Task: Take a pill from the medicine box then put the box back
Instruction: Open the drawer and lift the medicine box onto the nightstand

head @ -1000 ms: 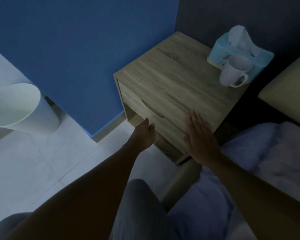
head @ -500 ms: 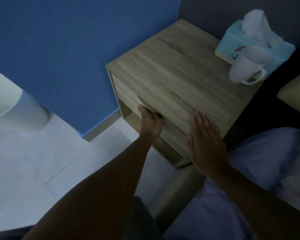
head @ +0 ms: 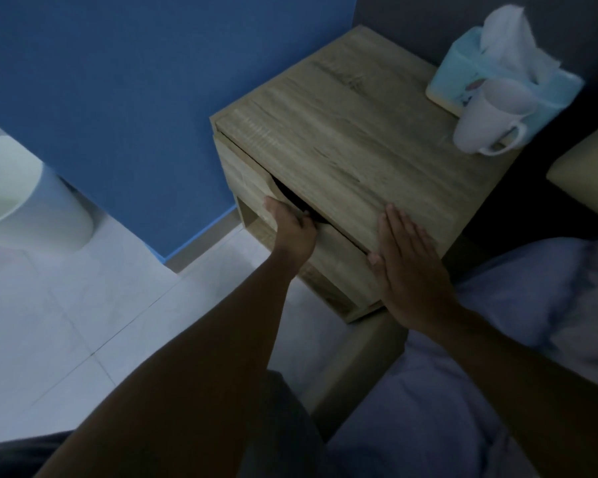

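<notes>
A wooden bedside cabinet stands against the blue wall. Its drawer is pulled out a little, leaving a dark gap under the top. My left hand has its fingers hooked into the curved cut-out of the drawer front. My right hand lies flat, fingers apart, on the near right edge of the cabinet top. No medicine box is visible; the inside of the drawer is dark and hidden.
A white mug and a light blue tissue box stand at the back right of the cabinet top. A pale waste bin sits on the tiled floor at left. Bedding lies at lower right.
My left hand reached the drawer's cut-out, hooked into it, and the drawer has slid out slightly. My right hand stayed flat on the cabinet top.
</notes>
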A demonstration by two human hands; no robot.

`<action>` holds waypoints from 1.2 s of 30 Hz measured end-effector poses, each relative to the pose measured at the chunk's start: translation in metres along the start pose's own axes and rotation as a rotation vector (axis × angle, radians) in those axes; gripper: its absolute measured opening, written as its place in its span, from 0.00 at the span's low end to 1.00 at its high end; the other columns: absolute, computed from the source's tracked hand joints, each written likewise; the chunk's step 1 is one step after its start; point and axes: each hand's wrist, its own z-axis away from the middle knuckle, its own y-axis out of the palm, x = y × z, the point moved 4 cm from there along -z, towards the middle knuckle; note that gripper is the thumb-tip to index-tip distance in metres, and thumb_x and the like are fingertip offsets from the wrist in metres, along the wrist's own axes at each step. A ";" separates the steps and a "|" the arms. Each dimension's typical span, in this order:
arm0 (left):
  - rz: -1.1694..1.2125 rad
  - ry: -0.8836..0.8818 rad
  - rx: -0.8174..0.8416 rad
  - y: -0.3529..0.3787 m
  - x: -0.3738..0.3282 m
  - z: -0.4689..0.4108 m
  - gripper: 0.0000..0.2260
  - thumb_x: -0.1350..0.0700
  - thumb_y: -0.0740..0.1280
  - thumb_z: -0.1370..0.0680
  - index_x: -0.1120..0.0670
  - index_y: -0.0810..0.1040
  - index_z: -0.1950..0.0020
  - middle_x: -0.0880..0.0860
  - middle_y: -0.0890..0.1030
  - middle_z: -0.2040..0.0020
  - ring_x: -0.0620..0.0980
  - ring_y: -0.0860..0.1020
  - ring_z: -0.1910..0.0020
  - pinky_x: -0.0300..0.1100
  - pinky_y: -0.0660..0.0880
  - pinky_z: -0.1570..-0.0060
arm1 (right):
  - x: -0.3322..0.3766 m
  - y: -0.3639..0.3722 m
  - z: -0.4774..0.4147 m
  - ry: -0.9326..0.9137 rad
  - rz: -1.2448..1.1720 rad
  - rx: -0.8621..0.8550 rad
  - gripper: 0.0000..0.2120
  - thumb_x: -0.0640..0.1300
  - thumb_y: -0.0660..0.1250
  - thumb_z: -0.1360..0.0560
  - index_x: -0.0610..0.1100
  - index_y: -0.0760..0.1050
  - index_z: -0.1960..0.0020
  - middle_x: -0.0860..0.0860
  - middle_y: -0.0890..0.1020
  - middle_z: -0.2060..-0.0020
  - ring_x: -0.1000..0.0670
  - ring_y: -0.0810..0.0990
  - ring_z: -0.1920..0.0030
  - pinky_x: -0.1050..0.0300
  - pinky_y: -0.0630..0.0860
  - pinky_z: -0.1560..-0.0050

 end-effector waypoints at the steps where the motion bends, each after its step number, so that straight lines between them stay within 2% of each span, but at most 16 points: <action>1: -0.001 -0.008 0.006 -0.004 0.003 0.003 0.37 0.62 0.58 0.19 0.54 0.32 0.22 0.57 0.54 0.21 0.56 0.58 0.23 0.48 0.60 0.26 | 0.000 0.000 0.000 0.002 -0.001 0.004 0.30 0.52 0.47 0.19 0.37 0.56 0.22 0.41 0.59 0.21 0.43 0.57 0.21 0.49 0.50 0.23; 7: 0.028 -0.049 0.027 -0.038 0.024 0.030 0.37 0.58 0.60 0.18 0.50 0.34 0.21 0.54 0.56 0.21 0.55 0.61 0.24 0.51 0.65 0.29 | -0.001 0.001 -0.002 0.001 -0.008 0.064 0.32 0.55 0.43 0.20 0.38 0.51 0.21 0.42 0.56 0.21 0.43 0.54 0.20 0.46 0.51 0.23; 14: 0.013 -0.110 0.039 -0.079 0.046 0.058 0.38 0.57 0.60 0.18 0.48 0.31 0.22 0.56 0.56 0.21 0.58 0.63 0.25 0.54 0.67 0.31 | 0.002 0.001 -0.004 0.026 -0.044 0.128 0.32 0.51 0.53 0.18 0.38 0.48 0.20 0.41 0.52 0.20 0.42 0.50 0.20 0.45 0.48 0.22; 18: 0.004 -0.122 0.024 -0.102 0.060 0.075 0.39 0.57 0.61 0.19 0.47 0.33 0.22 0.55 0.57 0.21 0.55 0.66 0.27 0.48 0.71 0.37 | 0.004 0.000 -0.005 0.038 -0.055 0.164 0.32 0.50 0.54 0.18 0.38 0.47 0.20 0.40 0.51 0.20 0.41 0.49 0.20 0.45 0.46 0.22; 21: -0.025 -0.128 0.017 -0.117 0.070 0.087 0.37 0.56 0.61 0.18 0.48 0.36 0.21 0.54 0.59 0.21 0.48 0.68 0.35 0.42 0.71 0.45 | 0.004 0.000 -0.007 0.049 -0.052 0.207 0.32 0.50 0.52 0.17 0.38 0.44 0.20 0.41 0.48 0.20 0.42 0.47 0.20 0.46 0.45 0.22; 25: -0.043 -0.143 0.010 -0.133 0.081 0.099 0.36 0.52 0.60 0.18 0.47 0.37 0.21 0.52 0.56 0.20 0.55 0.64 0.25 0.51 0.68 0.33 | 0.003 0.002 -0.007 0.068 -0.080 0.249 0.31 0.51 0.49 0.16 0.40 0.42 0.20 0.42 0.45 0.20 0.44 0.44 0.20 0.48 0.42 0.23; 28: -0.042 -0.158 0.024 -0.137 0.083 0.103 0.34 0.50 0.59 0.18 0.47 0.39 0.21 0.51 0.58 0.20 0.56 0.62 0.24 0.54 0.66 0.30 | 0.003 0.003 -0.009 0.071 -0.085 0.261 0.31 0.51 0.48 0.16 0.41 0.41 0.20 0.42 0.44 0.20 0.44 0.43 0.20 0.48 0.42 0.22; 32: -0.048 -0.155 0.008 -0.137 0.084 0.100 0.35 0.51 0.60 0.19 0.49 0.40 0.21 0.52 0.61 0.22 0.55 0.64 0.25 0.52 0.68 0.32 | 0.004 0.002 -0.008 0.070 -0.081 0.261 0.30 0.50 0.49 0.16 0.40 0.41 0.20 0.42 0.44 0.20 0.43 0.43 0.20 0.47 0.42 0.22; 35: -0.066 -0.123 -0.024 -0.135 0.083 0.098 0.35 0.52 0.63 0.20 0.48 0.43 0.21 0.52 0.64 0.24 0.54 0.67 0.27 0.45 0.72 0.41 | 0.008 0.001 -0.007 0.101 -0.083 0.253 0.30 0.49 0.50 0.16 0.39 0.42 0.20 0.40 0.45 0.20 0.42 0.44 0.20 0.46 0.43 0.21; 36: -0.079 -0.085 -0.054 -0.135 0.079 0.099 0.36 0.53 0.65 0.21 0.47 0.44 0.21 0.51 0.63 0.24 0.54 0.66 0.27 0.44 0.72 0.40 | 0.011 0.000 -0.006 0.139 -0.098 0.259 0.30 0.49 0.50 0.16 0.38 0.42 0.20 0.39 0.45 0.20 0.41 0.44 0.20 0.45 0.43 0.21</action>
